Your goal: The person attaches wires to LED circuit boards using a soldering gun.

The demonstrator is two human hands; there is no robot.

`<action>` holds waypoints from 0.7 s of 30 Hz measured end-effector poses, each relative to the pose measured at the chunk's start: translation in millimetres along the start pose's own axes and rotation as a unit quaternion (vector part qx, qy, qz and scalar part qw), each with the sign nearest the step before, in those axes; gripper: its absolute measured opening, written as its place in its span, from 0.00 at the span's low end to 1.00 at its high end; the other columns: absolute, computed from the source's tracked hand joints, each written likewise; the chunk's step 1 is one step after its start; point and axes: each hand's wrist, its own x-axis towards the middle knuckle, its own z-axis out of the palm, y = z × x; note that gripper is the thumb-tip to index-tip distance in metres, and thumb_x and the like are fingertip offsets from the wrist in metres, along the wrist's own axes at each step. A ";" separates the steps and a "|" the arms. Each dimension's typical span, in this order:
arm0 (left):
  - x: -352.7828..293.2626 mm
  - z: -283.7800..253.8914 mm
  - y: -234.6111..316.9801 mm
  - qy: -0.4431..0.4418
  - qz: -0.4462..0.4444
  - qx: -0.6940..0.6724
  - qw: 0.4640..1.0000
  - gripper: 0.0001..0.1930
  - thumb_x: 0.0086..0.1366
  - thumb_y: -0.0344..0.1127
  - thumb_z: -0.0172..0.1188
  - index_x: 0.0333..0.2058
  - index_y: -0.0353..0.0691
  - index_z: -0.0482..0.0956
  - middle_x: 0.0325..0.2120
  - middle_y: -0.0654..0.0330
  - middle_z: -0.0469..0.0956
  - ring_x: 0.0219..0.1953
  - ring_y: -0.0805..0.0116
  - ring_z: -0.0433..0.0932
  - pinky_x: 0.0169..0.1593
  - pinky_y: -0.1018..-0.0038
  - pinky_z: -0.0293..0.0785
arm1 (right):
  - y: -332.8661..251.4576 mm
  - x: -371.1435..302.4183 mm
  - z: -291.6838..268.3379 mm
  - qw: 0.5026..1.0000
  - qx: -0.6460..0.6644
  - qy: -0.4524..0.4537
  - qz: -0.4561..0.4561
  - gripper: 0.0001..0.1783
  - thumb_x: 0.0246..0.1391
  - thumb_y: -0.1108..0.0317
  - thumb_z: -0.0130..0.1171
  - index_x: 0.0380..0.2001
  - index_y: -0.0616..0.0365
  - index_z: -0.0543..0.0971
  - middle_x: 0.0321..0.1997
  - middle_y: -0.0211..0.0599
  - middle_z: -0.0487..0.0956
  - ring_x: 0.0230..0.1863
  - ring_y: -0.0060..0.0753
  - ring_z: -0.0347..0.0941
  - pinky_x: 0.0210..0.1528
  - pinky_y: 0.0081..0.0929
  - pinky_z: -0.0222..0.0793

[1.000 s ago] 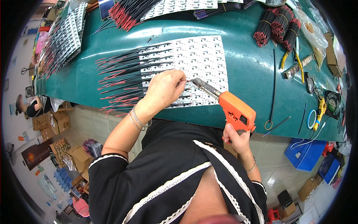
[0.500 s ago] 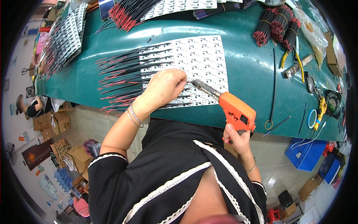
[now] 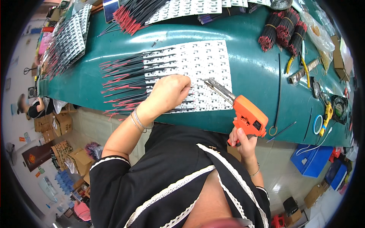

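A sheet of white boards (image 3: 205, 53) is lying flat on the green tabletop (image 3: 251, 64), with black-and-red wires (image 3: 125, 81) trailing off its left side. The right hand (image 3: 244, 142) is holding an orange soldering gun (image 3: 251, 117), its grip wrapped firmly around the handle, and the metal tip (image 3: 213, 83) is pointing over the sheet. The left hand (image 3: 169, 93) is hovering or resting there too, its grip drawn closed; I cannot tell whether a wire is between the fingertips. Since those fingers are sitting near the tip, a slip of the gun could be burning them, and an unsteady left hand could be setting a wire askew. Bound wire bundles (image 3: 287, 28), yellow-handled pliers (image 3: 305, 72) and a loose black wire (image 3: 279, 83) are lying well to the right; only the left hand is standing in the way, hiding some wires
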 end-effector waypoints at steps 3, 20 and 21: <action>1.1 1.5 1.2 -0.002 0.014 0.013 1.000 0.03 0.50 0.29 0.54 0.23 0.37 0.72 0.21 0.54 0.73 0.27 0.54 0.73 0.32 0.65 0.69 | 5.0 0.9 -3.0 0.998 0.044 0.005 -0.036 0.19 0.53 0.65 0.47 0.44 0.69 0.62 0.14 0.31 0.61 0.10 0.21 0.56 0.14 0.19 0.54; 159.4 -78.0 -150.0 0.254 -0.022 0.188 0.948 0.14 0.51 0.33 0.58 0.35 0.35 0.70 0.29 0.51 0.72 0.36 0.54 0.71 0.41 0.65 0.66 | 8.2 2.5 -1.7 0.993 0.098 0.038 -0.048 0.18 0.53 0.67 0.49 0.44 0.66 0.63 0.14 0.31 0.63 0.11 0.21 0.58 0.15 0.19 0.56; 161.1 -77.6 -153.4 0.243 -0.032 0.180 0.953 0.14 0.50 0.33 0.59 0.35 0.35 0.70 0.30 0.50 0.72 0.36 0.53 0.70 0.41 0.65 0.66 | 8.7 2.6 -2.0 0.993 0.101 0.036 -0.051 0.18 0.53 0.67 0.49 0.44 0.66 0.63 0.14 0.32 0.63 0.11 0.21 0.58 0.15 0.19 0.56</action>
